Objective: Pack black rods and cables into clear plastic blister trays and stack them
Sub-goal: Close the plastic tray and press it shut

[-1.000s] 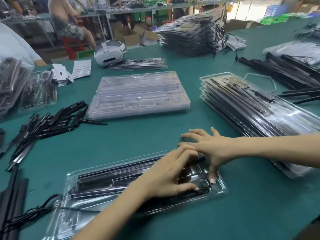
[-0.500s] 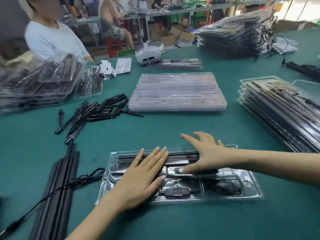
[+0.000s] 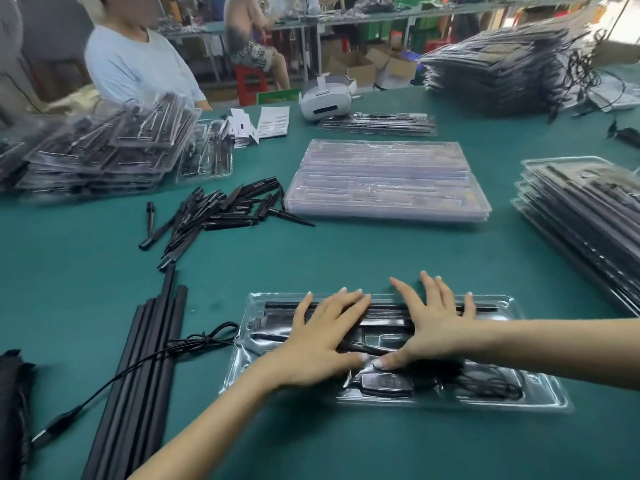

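A clear blister tray (image 3: 540, 393) filled with black rods, a cable and a small black unit lies on the green table in front of me. My left hand (image 3: 322, 341) rests flat on its left half, fingers straight. Beside it my right hand (image 3: 433, 327) presses flat on the middle, fingers spread. Long black rods (image 3: 138, 375) lie to the left, with a loose black cable (image 3: 166, 351) running across them to the tray. Short black rods (image 3: 214, 213) are heaped further back on the left.
A stack of empty clear trays (image 3: 388, 181) sits mid-table. Packed trays are stacked at the right (image 3: 588, 216), far right (image 3: 502, 71) and left (image 3: 97, 154). A white headset (image 3: 325, 95) and paper cards (image 3: 263, 123) lie at the back. A seated person (image 3: 138, 64) is across the table.
Both hands slid along the tray lid and now lie flat side by side near its middle; the left hand's fingers uncurled. The view shifted leftward.
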The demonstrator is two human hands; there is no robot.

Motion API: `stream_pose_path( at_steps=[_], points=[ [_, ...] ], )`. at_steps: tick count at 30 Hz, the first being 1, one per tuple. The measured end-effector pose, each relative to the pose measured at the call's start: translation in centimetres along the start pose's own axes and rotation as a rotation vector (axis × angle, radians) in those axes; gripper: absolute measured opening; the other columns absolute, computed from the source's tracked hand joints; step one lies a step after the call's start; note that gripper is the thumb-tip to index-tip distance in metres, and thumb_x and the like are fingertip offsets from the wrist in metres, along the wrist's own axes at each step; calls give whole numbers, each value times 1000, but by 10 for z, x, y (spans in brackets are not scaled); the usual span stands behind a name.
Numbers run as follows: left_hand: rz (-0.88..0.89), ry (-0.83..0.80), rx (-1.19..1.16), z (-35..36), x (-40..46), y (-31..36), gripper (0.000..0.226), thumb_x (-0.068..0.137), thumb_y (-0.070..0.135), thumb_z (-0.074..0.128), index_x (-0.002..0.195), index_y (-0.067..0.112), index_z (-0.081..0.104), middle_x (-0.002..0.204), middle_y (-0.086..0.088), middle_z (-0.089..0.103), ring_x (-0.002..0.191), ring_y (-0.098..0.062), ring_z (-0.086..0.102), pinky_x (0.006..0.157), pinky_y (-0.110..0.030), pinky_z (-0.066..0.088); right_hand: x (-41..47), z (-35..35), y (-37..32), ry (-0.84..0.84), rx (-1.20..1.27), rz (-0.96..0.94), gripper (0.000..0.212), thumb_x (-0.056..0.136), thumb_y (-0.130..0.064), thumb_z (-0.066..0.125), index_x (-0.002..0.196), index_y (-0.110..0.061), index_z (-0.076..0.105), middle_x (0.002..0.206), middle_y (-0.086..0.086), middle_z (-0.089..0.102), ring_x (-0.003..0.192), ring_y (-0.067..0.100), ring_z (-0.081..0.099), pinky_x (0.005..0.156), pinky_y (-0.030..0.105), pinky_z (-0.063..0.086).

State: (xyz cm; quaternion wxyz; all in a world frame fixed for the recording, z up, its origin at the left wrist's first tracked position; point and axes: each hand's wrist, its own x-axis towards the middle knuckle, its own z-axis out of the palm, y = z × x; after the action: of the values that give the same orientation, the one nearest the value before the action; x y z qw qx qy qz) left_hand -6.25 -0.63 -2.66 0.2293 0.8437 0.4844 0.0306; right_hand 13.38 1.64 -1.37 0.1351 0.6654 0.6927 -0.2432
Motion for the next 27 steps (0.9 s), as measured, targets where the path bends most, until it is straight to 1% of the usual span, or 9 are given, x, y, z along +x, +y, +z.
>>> stream_pose_path(
  at_steps=[2,3,6,7,10,14,18,23,27],
  points=[
    [-29,37,-42,-5,10,4,85,82,58,62,149,40,14,151,15,14,136,5,1,110,-32,-10,-2,-1,-2,-10,-18,17,134,51,-79,70,147,-45,-17,156,7,-30,142,25,-29,112,59,-14],
    [-40,56,-25,-7,16,7,89,75,61,67,147,41,19,146,13,19,134,3,6,107,-33,-4,-2,-3,-3,-18,-24,20,132,54,-76,71,147,-44,-16,156,7,-29,143,25,-29,113,59,-13],
    [-61,58,5,-11,28,12,93,62,62,77,139,44,28,133,10,26,127,-4,16,95,-35,12,-1,-4,-3,-45,-27,18,128,58,-70,72,147,-44,-15,157,7,-27,143,25,-27,113,60,-12],
    [-65,51,-3,-13,30,11,93,60,62,79,137,44,29,131,11,27,126,-6,18,92,-34,14,0,-4,-2,-45,-24,15,127,58,-70,72,147,-44,-15,157,7,-26,143,24,-27,113,59,-12],
    [-83,41,-37,-13,32,9,92,57,64,79,133,47,31,127,12,28,125,-7,20,90,-33,13,1,-1,0,-27,-39,14,125,59,-70,71,147,-46,-14,157,6,-25,144,24,-26,112,59,-11],
    [-139,52,-59,-12,39,16,92,52,66,80,129,45,33,122,11,28,122,-10,24,89,-35,14,4,-2,-3,-30,-85,1,124,63,-66,71,147,-43,-17,157,4,-26,144,24,-26,111,65,-8],
    [-113,-42,43,-15,43,21,101,53,64,81,133,34,27,115,7,22,119,-16,26,92,-43,21,4,0,-7,-19,-104,-11,121,66,-60,71,146,-42,-18,157,3,-26,143,23,-27,108,68,-7],
    [-75,-127,217,-19,51,25,110,55,66,79,138,21,22,126,-4,26,119,-23,27,98,-51,24,7,0,-8,-63,-136,7,123,67,-61,71,147,-36,-19,156,0,-29,143,21,-28,106,71,-8],
    [-65,-115,251,-14,55,23,110,56,66,78,137,17,22,122,-3,25,116,-22,27,93,-47,25,13,3,-12,-50,-149,2,123,65,-58,71,146,-34,-18,155,-3,-31,143,20,-28,100,76,-7]
  ],
)
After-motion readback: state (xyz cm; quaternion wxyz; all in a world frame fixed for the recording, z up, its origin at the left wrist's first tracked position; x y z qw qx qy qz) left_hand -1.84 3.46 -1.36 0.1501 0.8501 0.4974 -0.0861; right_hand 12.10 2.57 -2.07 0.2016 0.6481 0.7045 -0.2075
